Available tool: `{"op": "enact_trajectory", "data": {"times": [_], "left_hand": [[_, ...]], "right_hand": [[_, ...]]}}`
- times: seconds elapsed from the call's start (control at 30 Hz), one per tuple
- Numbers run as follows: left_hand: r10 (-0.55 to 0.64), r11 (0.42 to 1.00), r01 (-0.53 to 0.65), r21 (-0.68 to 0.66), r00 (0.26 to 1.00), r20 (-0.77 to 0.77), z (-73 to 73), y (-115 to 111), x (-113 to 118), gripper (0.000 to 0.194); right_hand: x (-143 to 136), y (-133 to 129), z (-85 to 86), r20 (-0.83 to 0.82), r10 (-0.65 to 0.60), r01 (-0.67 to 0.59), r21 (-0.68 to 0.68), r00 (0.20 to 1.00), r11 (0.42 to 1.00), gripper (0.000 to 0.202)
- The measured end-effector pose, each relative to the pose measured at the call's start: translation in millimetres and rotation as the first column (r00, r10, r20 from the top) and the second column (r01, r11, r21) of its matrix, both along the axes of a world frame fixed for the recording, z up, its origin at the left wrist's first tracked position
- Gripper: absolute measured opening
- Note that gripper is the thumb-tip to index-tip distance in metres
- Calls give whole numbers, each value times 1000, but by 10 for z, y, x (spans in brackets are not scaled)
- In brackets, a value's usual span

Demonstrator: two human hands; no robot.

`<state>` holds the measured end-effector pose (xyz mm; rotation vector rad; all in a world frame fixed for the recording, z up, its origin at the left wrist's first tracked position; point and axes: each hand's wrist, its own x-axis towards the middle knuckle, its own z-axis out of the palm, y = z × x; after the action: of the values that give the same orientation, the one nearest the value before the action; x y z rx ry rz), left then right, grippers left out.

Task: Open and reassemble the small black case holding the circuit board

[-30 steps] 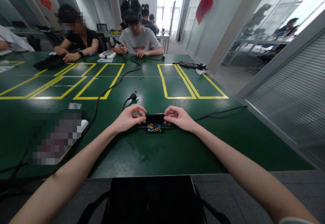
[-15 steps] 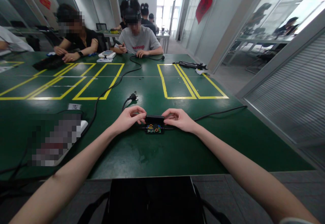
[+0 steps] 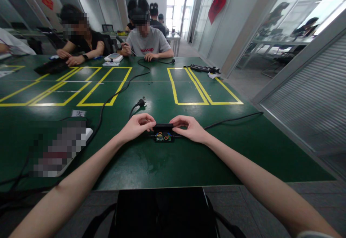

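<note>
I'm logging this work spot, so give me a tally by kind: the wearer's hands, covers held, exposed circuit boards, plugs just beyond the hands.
Hands: 2, left hand and right hand
Black cover: 1
Circuit board: 1
Black plug: 1
Total: 5

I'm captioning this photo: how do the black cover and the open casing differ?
The black cover is held between the left hand and right hand; the open casing lies on the table. The cover looks tilted up, the casing flat. The cover shows a plain surface, the casing a circuit board with coloured parts. Both are dark and look about equally wide.
</note>
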<state>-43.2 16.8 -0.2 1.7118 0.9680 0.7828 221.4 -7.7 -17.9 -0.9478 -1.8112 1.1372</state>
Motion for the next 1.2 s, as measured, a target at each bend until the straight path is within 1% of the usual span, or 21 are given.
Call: {"op": "enact_trajectory", "data": {"times": [0.1,0.27,0.43,0.57,0.7,1.0,1.1,1.2], "left_hand": [[-2,1000,2,-7,1000,-2,1,-1,-5,35],[-13,1000,13,-17,1000,-15,12,-2,-19,36],[-35,999,35,-25,999,-16,26,-8,-20,37],[-32,999,32,-8,999,-2,23,-8,-13,37],[-21,1000,21,-1,1000,-4,19,-9,-10,38],[-14,999,14,-36,1000,-19,41,-45,-1,32],[-29,1000,29,-6,999,-38,37,-47,0,31],[-69,996,74,55,994,-87,26,-63,15,29]], "right_hand": [[6,-1,1,23,4,-4,-26,1000,1000,22],[11,-12,28,24,52,-51,-34,998,998,24],[14,-13,50,44,69,-68,-4,997,998,25],[25,-18,62,85,76,-82,62,994,995,23],[32,-22,67,80,96,-105,116,992,988,24],[-4,-32,80,79,67,-74,88,995,993,19],[-9,-46,89,78,79,-87,110,994,990,15],[-12,-52,101,95,78,-89,117,992,989,14]]}}
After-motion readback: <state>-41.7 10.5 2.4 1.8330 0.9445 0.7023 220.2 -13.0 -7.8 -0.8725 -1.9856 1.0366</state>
